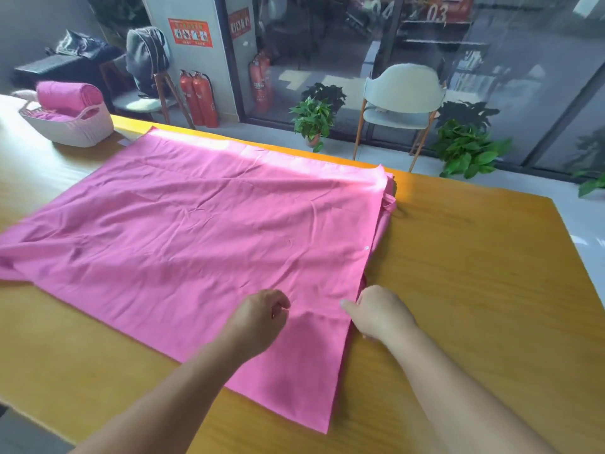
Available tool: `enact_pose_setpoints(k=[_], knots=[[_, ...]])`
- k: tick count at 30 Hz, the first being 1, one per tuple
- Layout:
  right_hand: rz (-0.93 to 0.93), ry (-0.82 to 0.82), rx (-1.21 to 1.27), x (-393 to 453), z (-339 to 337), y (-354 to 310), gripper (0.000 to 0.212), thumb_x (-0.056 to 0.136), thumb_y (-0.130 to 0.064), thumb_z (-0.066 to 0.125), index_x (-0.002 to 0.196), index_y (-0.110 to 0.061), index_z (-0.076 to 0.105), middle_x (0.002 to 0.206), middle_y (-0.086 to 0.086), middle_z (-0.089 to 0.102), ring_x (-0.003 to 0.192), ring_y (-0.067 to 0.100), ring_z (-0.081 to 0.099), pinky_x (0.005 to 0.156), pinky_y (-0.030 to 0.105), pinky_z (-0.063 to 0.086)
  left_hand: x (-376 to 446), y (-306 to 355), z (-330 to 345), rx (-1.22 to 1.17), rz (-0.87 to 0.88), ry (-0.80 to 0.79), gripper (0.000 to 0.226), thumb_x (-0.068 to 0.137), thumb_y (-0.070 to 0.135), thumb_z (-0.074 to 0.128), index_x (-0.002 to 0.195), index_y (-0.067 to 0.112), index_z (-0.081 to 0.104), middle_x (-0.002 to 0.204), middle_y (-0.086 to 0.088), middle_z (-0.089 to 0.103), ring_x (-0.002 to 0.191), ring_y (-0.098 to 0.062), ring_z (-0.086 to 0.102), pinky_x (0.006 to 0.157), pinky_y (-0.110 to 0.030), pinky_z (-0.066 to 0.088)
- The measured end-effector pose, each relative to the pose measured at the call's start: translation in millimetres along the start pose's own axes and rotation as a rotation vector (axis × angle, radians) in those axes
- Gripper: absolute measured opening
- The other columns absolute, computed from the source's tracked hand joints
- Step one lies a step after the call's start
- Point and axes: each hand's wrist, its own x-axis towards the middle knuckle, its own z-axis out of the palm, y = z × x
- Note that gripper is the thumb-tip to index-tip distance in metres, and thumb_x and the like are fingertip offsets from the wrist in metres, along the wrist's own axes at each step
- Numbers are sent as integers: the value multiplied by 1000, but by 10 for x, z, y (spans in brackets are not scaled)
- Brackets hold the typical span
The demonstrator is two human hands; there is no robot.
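The pink cloth (203,231) lies spread over the middle of the surface (474,273), its near corner pointing to 6 o'clock. Both hands work its near right side, at about 5 o'clock of the cloth. The left hand (262,317) has its grip curled tight, pinching a small ridge of fabric. The right hand (381,314) sits on the right hem with its thumb (348,306) laid over the cloth.

The step looks like squaring up a fold. It will probably go best if both hands pull the hem taut together and line it up with the layer peeking out beneath at 3 o'clock. Then they can smooth the creases outward towards 12 o'clock.

The right fingers are hidden under the hand, so I cannot tell whether that grip has closed on the hem. The cloth's far left end is cut off at 9 o'clock. The number of layers is unclear. A white speck near the hem is too small to identify.
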Motion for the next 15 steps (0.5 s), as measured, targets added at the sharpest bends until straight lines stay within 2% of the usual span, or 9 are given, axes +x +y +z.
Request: enact_pose_setpoints(k=[2,4,5,7,9,10,13,15], knots=[[76,-52,-9,-184,126,-104,46,90,-54,50,65,-15,53,70,3,65,71,26,64,66,30,50,-99,-298,-107,56,25,-6,18,90,18,54,102,25,67,91,13,53,82,-10,52,64,-19,36],[141,-67,-18,-390,254,-240,47,90,-55,48,65,-15,53,77,4,68,80,25,67,73,30,52,-206,-592,-217,84,43,-14,19,91,18,52,102,25,66,94,13,50,86,-13,55,66,-23,38],[181,-64,-27,-514,315,-324,45,91,-55,47,70,-16,54,90,6,71,90,26,68,77,30,51,-261,-737,-283,83,61,-16,19,92,18,51,101,25,66,95,13,49,89,-16,58,69,-27,41],[273,-43,-40,-732,416,-419,45,92,-58,47,94,-16,62,112,6,70,106,25,65,81,31,46,-366,-957,-367,79,111,-26,17,93,21,50,100,24,65,97,13,46,94,-17,57,75,-31,44],[378,-32,-44,-944,492,-500,48,91,-61,46,111,-20,62,117,2,68,112,24,62,83,30,45,-454,-1148,-462,83,181,-52,16,93,25,53,103,23,64,100,12,46,100,-15,52,79,-28,42],[423,-48,-37,-1037,539,-531,46,91,-61,46,107,-21,63,113,1,68,110,23,63,82,29,45,-482,-1225,-515,92,211,-60,16,93,26,54,105,22,64,103,11,46,102,-14,50,80,-27,40],[512,-97,9,-1257,701,-598,37,88,-55,49,78,-20,57,78,-6,64,85,20,65,70,25,44,-538,-1376,-647,92,235,-79,17,93,28,54,106,22,64,105,9,47,104,-12,48,84,-24,41],[544,-61,36,-1329,769,-628,27,85,-43,51,75,-18,57,73,-6,64,74,20,63,64,23,44,-554,-1405,-679,77,252,-101,18,94,28,52,108,23,63,105,11,46,104,-11,47,87,-23,42]])
